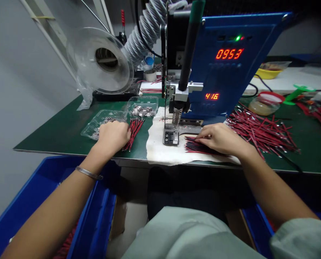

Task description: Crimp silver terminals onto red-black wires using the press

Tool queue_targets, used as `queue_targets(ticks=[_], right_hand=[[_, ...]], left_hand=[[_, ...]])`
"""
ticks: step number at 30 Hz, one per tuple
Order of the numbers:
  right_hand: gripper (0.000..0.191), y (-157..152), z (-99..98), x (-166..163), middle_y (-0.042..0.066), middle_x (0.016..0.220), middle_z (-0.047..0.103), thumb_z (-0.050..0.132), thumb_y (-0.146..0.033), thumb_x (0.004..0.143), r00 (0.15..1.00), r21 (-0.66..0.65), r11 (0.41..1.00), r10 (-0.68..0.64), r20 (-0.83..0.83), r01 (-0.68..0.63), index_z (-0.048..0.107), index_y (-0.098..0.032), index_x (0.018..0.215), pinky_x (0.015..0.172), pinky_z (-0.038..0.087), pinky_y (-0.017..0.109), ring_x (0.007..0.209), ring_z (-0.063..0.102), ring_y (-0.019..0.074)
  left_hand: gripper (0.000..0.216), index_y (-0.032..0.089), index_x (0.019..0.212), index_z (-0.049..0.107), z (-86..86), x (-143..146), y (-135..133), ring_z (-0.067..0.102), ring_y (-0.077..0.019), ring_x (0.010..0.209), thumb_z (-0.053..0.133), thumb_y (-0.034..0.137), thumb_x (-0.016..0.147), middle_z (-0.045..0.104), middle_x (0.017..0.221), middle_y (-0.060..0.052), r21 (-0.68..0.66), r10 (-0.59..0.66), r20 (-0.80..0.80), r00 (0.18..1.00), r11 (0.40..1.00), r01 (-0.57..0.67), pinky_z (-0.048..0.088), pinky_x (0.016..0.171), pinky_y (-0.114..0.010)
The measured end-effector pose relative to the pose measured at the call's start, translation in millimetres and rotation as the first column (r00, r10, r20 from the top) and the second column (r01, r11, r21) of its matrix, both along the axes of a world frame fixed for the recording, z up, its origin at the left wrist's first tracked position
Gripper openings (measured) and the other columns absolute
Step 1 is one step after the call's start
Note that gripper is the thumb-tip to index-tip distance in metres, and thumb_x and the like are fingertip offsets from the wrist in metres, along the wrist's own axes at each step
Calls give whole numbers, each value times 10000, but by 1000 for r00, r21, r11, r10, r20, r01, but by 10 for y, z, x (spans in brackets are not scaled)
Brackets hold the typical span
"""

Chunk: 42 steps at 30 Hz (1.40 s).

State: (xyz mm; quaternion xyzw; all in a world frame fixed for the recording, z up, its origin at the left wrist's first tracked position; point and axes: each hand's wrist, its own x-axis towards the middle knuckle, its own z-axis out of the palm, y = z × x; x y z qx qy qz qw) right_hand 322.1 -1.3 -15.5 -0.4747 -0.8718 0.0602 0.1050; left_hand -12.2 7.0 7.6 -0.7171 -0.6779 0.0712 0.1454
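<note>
My left hand point(114, 137) rests curled on the green mat beside a small bundle of red and black wires point(133, 131), its fingers closed at the bundle's near end. My right hand point(220, 138) lies over a second bundle of red and black wires point(195, 146) on the white cloth point(160, 151), fingertips pinched at the wire ends. Between the hands sits a small metal fixture point(171, 137) under the soldering tip point(177, 116) of the blue machine point(230, 54).
Two clear plastic trays point(142, 108) of small metal parts lie behind my left hand. A big heap of red wires point(260, 131) spreads at the right. A clear spool point(103, 61) and a ribbed hose point(146, 28) stand behind. Blue bins point(27, 201) sit below the table edge.
</note>
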Motion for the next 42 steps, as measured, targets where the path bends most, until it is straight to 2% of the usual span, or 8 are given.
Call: queue_targets(ticks=[11, 16, 19, 23, 27, 31, 37, 42], right_hand=[[211, 34, 126, -7, 41, 890, 723, 547, -298, 851, 998, 34, 999, 14, 54, -16, 743, -221, 841, 670, 424, 257, 758, 644, 174], [203, 87, 172, 11, 45, 881, 717, 533, -264, 852, 996, 3, 997, 79, 31, -79, 724, -195, 863, 679, 429, 260, 755, 637, 171], [188, 146, 206, 38, 19, 845, 722, 540, -247, 833, 993, -48, 992, 116, 36, -115, 725, -215, 842, 686, 432, 257, 753, 641, 166], [189, 268, 284, 47, -16, 770, 725, 545, -243, 808, 983, -147, 981, 143, 117, -125, 734, -260, 797, 623, 419, 255, 675, 636, 154], [169, 452, 357, 28, -25, 781, 732, 577, -268, 782, 965, -236, 955, 219, 142, -182, 740, -273, 826, 618, 427, 257, 672, 639, 156], [211, 592, 370, 27, -11, 905, 741, 571, -274, 785, 938, -385, 879, 336, 80, -282, 746, -258, 902, 671, 453, 249, 784, 662, 169], [183, 557, 341, 89, -14, 807, 726, 583, -299, 783, 953, -402, 870, 301, -25, -285, 736, -231, 858, 631, 447, 233, 702, 643, 151], [187, 498, 327, 96, -15, 824, 721, 578, -293, 787, 952, -423, 855, 294, -85, -301, 728, -225, 875, 636, 450, 229, 705, 637, 144]], left_hand=[[478, 162, 858, 694, -4, 16, -4, 638, -332, 817, 319, 457, 877, 689, 873, -174, 3, 23, -20, 1000, 1000, -23, 409, 627, -359], [599, 194, 913, 671, 99, -249, 49, 604, -286, 819, 212, 580, 900, 670, 925, -132, 182, 117, 98, 988, 974, -133, 399, 647, -354], [571, 177, 1031, 636, 165, -486, 140, 585, -306, 833, 312, 617, 865, 655, 928, -134, 106, 183, 171, 968, 973, -203, 400, 668, -374], [584, 130, 1263, 504, 186, -647, 253, 571, -301, 888, 409, 542, 859, 661, 1018, -133, 8, 142, 262, 955, 989, -149, 404, 725, -376], [426, 191, 1134, 632, 176, -640, 337, 566, -260, 849, 474, 460, 845, 676, 990, -100, -51, 120, 215, 969, 992, -112, 395, 735, -351], [362, 206, 1060, 684, 178, -624, 388, 555, -239, 802, 518, 423, 823, 679, 947, -93, -86, 121, 199, 972, 991, -106, 387, 716, -339], [298, 238, 976, 720, 172, -633, 400, 527, -195, 758, 589, 415, 775, 673, 892, -43, -119, 114, 219, 969, 989, -89, 359, 664, -290], [251, 235, 938, 721, 195, -639, 459, 494, -166, 702, 618, 391, 770, 668, 850, -25, -156, 139, 241, 960, 982, -103, 334, 628, -264]])
